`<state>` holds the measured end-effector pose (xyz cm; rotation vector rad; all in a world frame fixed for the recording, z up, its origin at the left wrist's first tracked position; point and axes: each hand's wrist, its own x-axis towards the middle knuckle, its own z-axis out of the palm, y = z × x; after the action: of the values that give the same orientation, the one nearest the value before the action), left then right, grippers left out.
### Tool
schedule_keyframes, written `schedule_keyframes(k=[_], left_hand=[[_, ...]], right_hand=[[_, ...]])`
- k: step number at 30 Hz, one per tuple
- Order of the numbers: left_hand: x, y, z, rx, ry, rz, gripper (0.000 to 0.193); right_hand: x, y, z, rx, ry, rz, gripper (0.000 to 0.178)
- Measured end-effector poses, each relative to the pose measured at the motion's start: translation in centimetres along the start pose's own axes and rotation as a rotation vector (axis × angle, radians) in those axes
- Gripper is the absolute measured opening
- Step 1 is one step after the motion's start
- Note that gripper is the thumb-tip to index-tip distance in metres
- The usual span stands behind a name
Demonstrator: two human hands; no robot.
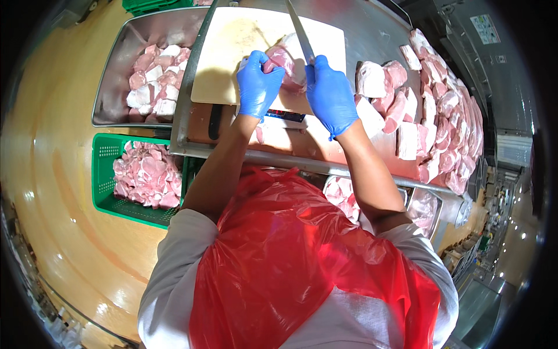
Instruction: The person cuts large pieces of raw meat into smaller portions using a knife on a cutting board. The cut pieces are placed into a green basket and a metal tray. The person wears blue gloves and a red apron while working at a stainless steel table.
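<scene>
My gloved right hand (330,93) is closed round the handle of a knife (299,30), whose long blade points away from me. The blade passes over the right part of a chunk of raw meat (281,60), pink with a white fat layer. This chunk lies on a white cutting board (224,43). My gloved left hand (258,85) grips the chunk's near left side with curled fingers. Both gloves are blue. Part of the meat is hidden behind my fingers and the knife.
Many meat pieces (447,116) are heaped along the table's right side. A steel tub (110,70) of meat chunks stands left of the board; a green crate (104,192) of trimmings sits nearer. A dark display (285,115) and a long black object (215,121) lie below the board.
</scene>
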<state>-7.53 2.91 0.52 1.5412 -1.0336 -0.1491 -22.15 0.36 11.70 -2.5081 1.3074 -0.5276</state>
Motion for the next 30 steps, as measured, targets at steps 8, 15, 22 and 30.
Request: schedule_keyframes(k=[8, 15, 22, 30], left_hand=[[-1.9, -1.6, -2.4, -0.526, -0.09, -0.347, 0.006], [-0.7, -1.9, -3.7, -0.627, 0.061, -0.4, 0.019], [-2.3, -8.7, -22.0, -0.175, -0.122, -0.473, 0.007], [-7.7, -13.7, -34.2, 0.875, -0.188, -0.225, 0.034]], right_hand=[[-0.4, -2.0, 1.8, -0.087, -0.236, 0.007, 0.023], [-5.2, 2.2, 1.9, -0.304, -0.421, -0.064, 0.024], [-12.6, 8.7, -7.8, -0.402, -0.516, -0.034, 0.023], [-7.0, 10.3, -3.9, 0.351, -0.117, 0.367, 0.027]])
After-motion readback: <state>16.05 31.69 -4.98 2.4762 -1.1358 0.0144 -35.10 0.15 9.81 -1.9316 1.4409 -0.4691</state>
